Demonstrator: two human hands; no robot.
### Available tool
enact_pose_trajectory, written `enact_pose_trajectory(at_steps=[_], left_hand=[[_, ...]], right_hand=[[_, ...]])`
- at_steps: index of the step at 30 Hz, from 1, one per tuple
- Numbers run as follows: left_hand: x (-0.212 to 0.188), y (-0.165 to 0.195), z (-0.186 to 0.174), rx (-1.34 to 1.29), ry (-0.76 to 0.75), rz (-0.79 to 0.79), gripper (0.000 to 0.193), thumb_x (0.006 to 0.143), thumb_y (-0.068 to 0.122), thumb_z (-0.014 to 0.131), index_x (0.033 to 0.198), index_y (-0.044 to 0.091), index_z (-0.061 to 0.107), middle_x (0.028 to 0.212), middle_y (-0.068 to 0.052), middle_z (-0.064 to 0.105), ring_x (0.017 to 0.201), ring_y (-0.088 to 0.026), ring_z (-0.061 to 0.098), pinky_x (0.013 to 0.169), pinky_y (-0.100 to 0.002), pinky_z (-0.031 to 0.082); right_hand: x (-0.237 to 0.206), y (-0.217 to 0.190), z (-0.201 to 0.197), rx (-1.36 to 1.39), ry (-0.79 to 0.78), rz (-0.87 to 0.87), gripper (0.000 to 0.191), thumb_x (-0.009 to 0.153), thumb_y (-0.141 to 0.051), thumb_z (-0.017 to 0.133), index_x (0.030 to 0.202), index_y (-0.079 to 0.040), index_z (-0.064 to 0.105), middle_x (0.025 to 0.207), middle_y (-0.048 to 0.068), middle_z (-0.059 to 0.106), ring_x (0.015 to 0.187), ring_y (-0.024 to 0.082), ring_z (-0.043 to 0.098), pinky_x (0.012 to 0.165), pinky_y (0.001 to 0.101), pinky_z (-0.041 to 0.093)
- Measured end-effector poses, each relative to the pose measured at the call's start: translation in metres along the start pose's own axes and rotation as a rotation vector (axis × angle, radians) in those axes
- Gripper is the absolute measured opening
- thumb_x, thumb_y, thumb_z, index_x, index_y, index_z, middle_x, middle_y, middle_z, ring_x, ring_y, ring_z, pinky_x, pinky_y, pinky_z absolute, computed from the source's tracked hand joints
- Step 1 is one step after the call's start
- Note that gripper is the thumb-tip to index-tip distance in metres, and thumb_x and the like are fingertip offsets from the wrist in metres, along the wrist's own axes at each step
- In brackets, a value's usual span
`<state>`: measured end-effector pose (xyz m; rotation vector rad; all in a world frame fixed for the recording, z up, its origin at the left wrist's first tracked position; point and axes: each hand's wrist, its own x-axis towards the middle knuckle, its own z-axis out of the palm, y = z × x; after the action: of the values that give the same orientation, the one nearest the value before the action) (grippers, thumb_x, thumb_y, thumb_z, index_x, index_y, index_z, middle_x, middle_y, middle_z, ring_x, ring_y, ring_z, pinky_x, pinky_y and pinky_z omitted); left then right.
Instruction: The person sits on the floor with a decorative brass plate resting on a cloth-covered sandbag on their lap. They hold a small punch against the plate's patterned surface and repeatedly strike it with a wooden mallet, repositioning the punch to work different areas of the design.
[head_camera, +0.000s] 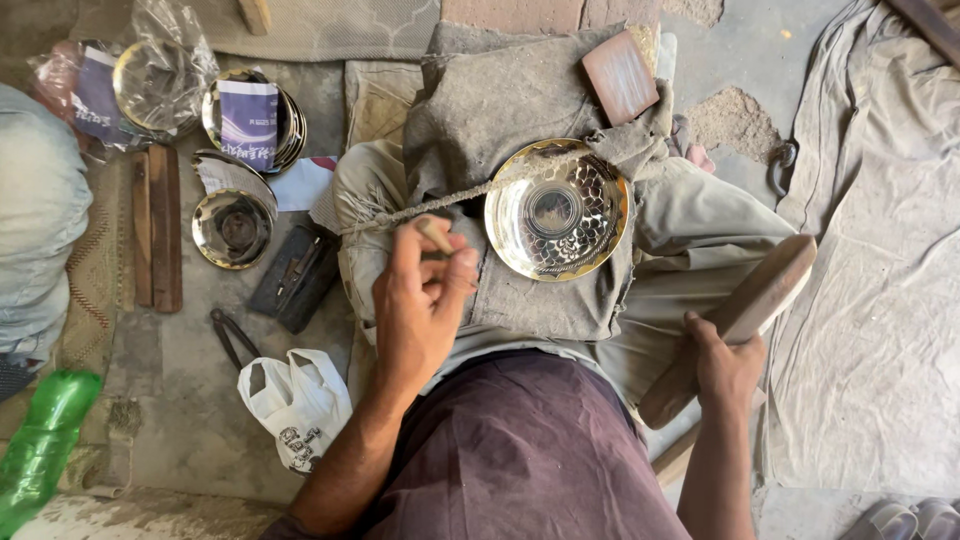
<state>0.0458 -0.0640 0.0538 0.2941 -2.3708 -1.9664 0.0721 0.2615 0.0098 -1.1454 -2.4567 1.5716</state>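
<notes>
- Head view, far left: a green plastic bottle (42, 440) lies on the floor by a white plastic bag (297, 405) and dark pliers (232, 338); a shifting knee could, I judge, roll the bottle or bury the pliers.
- Above them, finished brass dishes (232, 228) sit stacked and partly wrapped beside wooden strips (158, 228); a stray elbow could topple the stack and dent a rim.
- The left hand (420, 300) has its grip closed on a short punch-like tool (436, 236), held just left of the dish and not touching it. It looks like a chisel, though the tip is hidden. Set down off-line, it could scar the pattern.
- The brass dish (557, 208) rests face up on grey cloth (480, 120) over the lap, a cord (420, 212) running to its rim. The cloth is soft; the dish could slide or tilt under a blow.
- The right hand (722, 360) is clamped on a wooden mallet (735, 320), held low and well apart from the dish. A glancing swing could hit the left fingers.
</notes>
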Motion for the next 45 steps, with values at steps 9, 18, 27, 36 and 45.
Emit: enact_pose_trajectory(at_steps=[9, 18, 27, 36, 45], left_hand=[[0.043, 0.0, 0.057, 0.166, -0.16, 0.332, 0.033, 0.105, 0.024, 0.067, 0.133, 0.006, 0.061, 0.097, -0.009, 0.074, 0.086, -0.02, 0.076, 0.071, -0.034, 0.063], [0.091, -0.02, 0.075, 0.179, -0.428, 0.313, 0.034, 0.104, 0.03, 0.067, 0.123, 0.004, 0.058, 0.098, -0.011, 0.074, 0.08, -0.021, 0.075, 0.065, -0.035, 0.06], [0.096, -0.022, 0.083, 0.29, -0.606, 0.224, 0.036, 0.099, 0.025, 0.069, 0.129, 0.008, 0.057, 0.082, -0.012, 0.067, 0.067, -0.024, 0.071, 0.051, -0.035, 0.057], [0.1, -0.021, 0.08, 0.253, -0.541, 0.318, 0.034, 0.1, 0.022, 0.071, 0.126, 0.006, 0.057, 0.089, -0.013, 0.069, 0.077, -0.028, 0.071, 0.063, -0.041, 0.056], [0.104, -0.019, 0.079, 0.257, -0.557, 0.315, 0.033, 0.1, 0.021, 0.073, 0.124, 0.005, 0.058, 0.091, -0.013, 0.07, 0.079, -0.028, 0.072, 0.066, -0.042, 0.055]], right_hand=[[0.023, -0.053, -0.028, -0.249, -0.144, -0.04, 0.058, 0.08, -0.012, 0.078, 0.129, -0.003, 0.05, 0.111, 0.014, 0.074, 0.095, 0.026, 0.073, 0.081, 0.0442, 0.063], [0.066, -0.118, -0.023, -0.764, -0.278, -0.632, 0.062, 0.086, -0.003, 0.077, 0.141, 0.007, 0.048, 0.114, 0.026, 0.07, 0.092, 0.037, 0.072, 0.077, 0.0471, 0.062], [0.076, -0.15, -0.01, -0.917, -0.404, -0.849, 0.056, 0.083, 0.005, 0.073, 0.135, 0.013, 0.053, 0.107, 0.033, 0.066, 0.084, 0.035, 0.072, 0.069, 0.0407, 0.06], [0.07, -0.148, -0.007, -1.155, -0.349, -1.054, 0.044, 0.089, 0.013, 0.064, 0.132, 0.008, 0.056, 0.104, 0.029, 0.07, 0.089, 0.033, 0.071, 0.077, 0.0402, 0.062], [0.061, -0.158, -0.002, -0.816, -0.371, -0.5, 0.043, 0.086, 0.008, 0.064, 0.126, 0.016, 0.053, 0.097, 0.027, 0.068, 0.069, 0.031, 0.069, 0.061, 0.0407, 0.059]])
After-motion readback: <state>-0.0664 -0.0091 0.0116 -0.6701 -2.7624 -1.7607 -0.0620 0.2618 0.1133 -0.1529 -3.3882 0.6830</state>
